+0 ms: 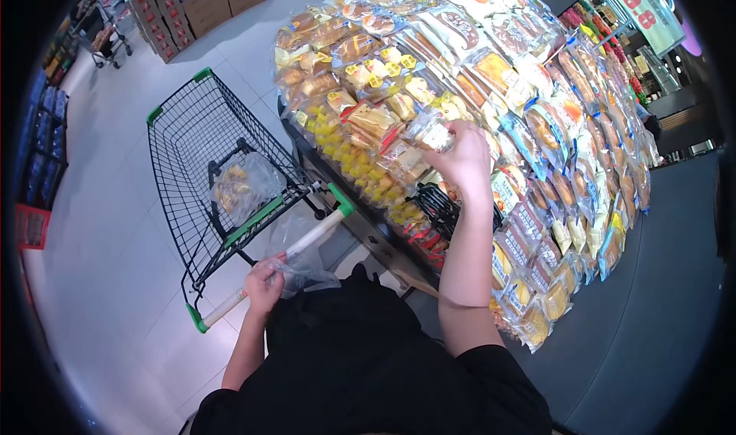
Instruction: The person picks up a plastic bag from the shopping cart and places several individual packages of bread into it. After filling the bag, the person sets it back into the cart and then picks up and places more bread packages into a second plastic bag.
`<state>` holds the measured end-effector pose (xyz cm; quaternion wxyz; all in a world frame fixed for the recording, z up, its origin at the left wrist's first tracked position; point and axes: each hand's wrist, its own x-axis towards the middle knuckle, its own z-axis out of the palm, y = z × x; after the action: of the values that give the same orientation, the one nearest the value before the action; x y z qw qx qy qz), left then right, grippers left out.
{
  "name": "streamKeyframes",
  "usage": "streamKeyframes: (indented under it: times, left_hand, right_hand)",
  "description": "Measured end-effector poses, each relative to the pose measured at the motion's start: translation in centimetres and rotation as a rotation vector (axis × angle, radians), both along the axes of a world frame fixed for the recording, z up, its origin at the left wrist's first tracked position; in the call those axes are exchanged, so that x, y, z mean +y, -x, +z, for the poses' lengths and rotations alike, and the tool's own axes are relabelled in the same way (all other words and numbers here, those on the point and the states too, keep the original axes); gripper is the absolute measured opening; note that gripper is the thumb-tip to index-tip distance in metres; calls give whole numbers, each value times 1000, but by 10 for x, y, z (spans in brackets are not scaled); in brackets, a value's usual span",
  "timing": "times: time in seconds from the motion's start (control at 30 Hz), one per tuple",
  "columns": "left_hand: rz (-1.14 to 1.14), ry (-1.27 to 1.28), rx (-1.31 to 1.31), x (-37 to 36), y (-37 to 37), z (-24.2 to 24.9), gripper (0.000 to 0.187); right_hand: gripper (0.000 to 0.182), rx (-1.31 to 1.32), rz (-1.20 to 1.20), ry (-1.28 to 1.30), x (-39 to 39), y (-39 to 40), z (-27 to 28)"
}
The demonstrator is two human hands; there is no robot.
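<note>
My right hand (pixel 468 157) reaches over a heaped display of wrapped bread. Its thumb and fingers close around a small bread packet (pixel 429 132) in see-through wrap, near the heap's left side. Below the wrist is a black wire item (pixel 437 205), partly hidden by my forearm. My left hand (pixel 264 283) is closed on a thin see-through plastic bag (pixel 310 262) at the white handle (pixel 307 241) of a shopping cart (pixel 222 98). A knotted-looking plastic bag of yellowish pieces (pixel 244 187) sits in the cart; its contents are blurred.
The bread heap (pixel 529 121) fills the display on my right, bordered by a dark ledge (pixel 613 305). Stacked cartons (pixel 203 9) stand at the back left. A shelf (pixel 47 140) and another cart (pixel 103 40) are at far left. A price sign (pixel 640 9) hangs upper right.
</note>
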<state>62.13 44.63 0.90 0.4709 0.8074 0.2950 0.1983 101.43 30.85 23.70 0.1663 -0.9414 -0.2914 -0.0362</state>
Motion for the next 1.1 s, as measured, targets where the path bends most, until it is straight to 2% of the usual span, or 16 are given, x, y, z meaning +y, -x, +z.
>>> streamKeyframes:
  times: [0.07, 0.13, 0.17, 0.2, 0.27, 0.33, 0.4, 0.47, 0.53, 0.57, 0.63, 0.67, 0.73, 0.77, 0.9, 1.1]
  left_hand:
    - [-11, -57, -11, -4, -3, -4, 34]
    - [-12, -111, -18, -12, -7, -1, 36]
    - [-21, -114, -37, -15, -12, 4, 38]
    - [-29, -118, -54, -18, -17, 11, 40]
    - [-51, -108, -54, -27, -29, 25, 43]
    - [-69, -102, -55, -37, -46, 48, 46]
    - [-109, -164, -78, -48, -66, 76, 49]
    - [-109, -223, -130, -52, -79, 93, 52]
    - [-88, 106, -83, -56, -83, 117, 57]
    - [-83, 105, -85, -57, -84, 121, 57]
    - [-31, 387, -383, -60, -86, 126, 65]
    - [-29, 391, -384, -59, -87, 127, 65]
    - [-113, 149, -279, -51, -87, 131, 72]
    - [-110, 274, -293, -56, -90, 136, 77]
    - [-167, 300, -221, -70, -92, 155, 78]
    - [-345, 610, -242, -75, -89, 167, 72]
  right_hand:
    - [54, -64, 20, -45, -12, 7, 14]
    - [53, -27, -6, -232, -20, 19, 26]
    - [44, 29, 42, -289, -25, 27, 29]
    - [44, 30, 49, -290, -32, 34, 22]
    - [51, 421, 497, -627, -48, 50, -2]
    - [56, 1008, 740, -813, -53, 83, -27]
    - [60, 1366, 714, -770, -57, 116, -48]
    - [58, 1266, 728, -785, -58, 130, -72]
    - [55, 1173, 737, -787, -63, 134, -73]
    - [53, 997, 715, -799, -66, 134, -63]
    - [50, 654, 696, -784, -70, 131, -39]
    - [50, 655, 696, -779, -72, 129, -31]
    - [52, 472, 684, -694, -77, 127, -18]
    - [52, 437, 689, -677, -79, 128, -11]
    - [50, 407, 692, -658, -82, 129, -10]
    - [45, 551, 759, -529, -80, 122, -15]
